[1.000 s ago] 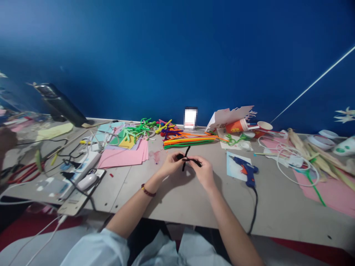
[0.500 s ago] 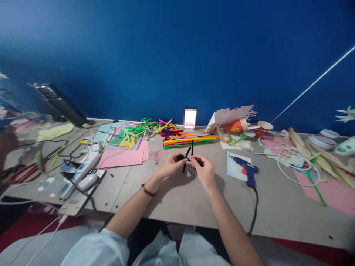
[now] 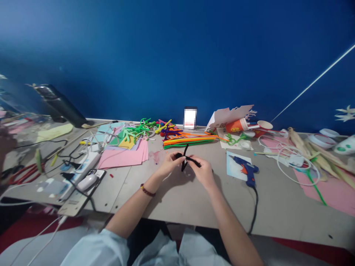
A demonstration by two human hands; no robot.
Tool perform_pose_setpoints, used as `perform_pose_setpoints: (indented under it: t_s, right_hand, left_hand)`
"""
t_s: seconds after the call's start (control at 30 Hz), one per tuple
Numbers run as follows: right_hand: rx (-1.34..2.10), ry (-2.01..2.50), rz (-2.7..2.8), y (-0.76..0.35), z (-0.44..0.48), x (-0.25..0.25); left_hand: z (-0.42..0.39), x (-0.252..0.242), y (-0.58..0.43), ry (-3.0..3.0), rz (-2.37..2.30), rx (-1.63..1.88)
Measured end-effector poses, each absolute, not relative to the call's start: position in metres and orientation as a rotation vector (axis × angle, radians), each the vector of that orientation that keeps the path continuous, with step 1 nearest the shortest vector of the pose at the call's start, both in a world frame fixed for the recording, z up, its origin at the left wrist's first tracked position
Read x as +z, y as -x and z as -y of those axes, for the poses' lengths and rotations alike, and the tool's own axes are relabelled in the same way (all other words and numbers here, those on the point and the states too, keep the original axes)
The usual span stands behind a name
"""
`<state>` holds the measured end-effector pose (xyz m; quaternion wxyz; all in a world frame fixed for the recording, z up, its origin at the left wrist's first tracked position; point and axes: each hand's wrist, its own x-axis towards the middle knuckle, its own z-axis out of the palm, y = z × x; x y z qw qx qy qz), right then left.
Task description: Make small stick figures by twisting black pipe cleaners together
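Note:
Black pipe cleaners (image 3: 186, 151) cross between my two hands, above the middle of the table. My left hand (image 3: 171, 163) is closed, pinching them near the crossing with thumb and forefinger. From the other side, my right hand (image 3: 204, 170) grips a black length that runs toward its fingers. One end sticks up and another points down below the crossing. How the strands join is too small to make out. Just beyond my hands lies a bundle of orange, yellow and green pipe cleaners (image 3: 191, 141).
A blue glue gun (image 3: 251, 173) rests partly on a light blue card to the right, its cord hanging over the front edge. Pink paper (image 3: 122, 157), a power strip (image 3: 80, 171) and scissors (image 3: 26, 173) lie left. Another person's hand (image 3: 7, 142) shows at far left.
The upright black end on the right has swung down and now lies toward my right hand. My right fingers have shifted slightly; my left hand stays nearly in place.

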<state>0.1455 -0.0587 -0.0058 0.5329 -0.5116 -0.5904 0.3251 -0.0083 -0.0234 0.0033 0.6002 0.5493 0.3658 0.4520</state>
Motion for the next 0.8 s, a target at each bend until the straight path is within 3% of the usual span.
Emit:
perform_pose_setpoints:
  t_s: [0.23,0.57,0.8]
  right_hand:
    - [1.106,1.151,1.278,-0.1441,0.0568,-0.0138]
    - [0.791,1.28,1.418,-0.1429,0.0591,-0.0108]
    - [0.81,1.22,1.332,-0.145,0.0572,-0.0124]
  left_hand:
    - [0.0206,-0.002,0.0088,-1.273,-0.897,1.095]
    - [0.0198,-0.001,0.0068,-1.312,-0.931,1.087]
    - [0.0189,-0.0017,0.008,-1.387,-0.915,1.068]
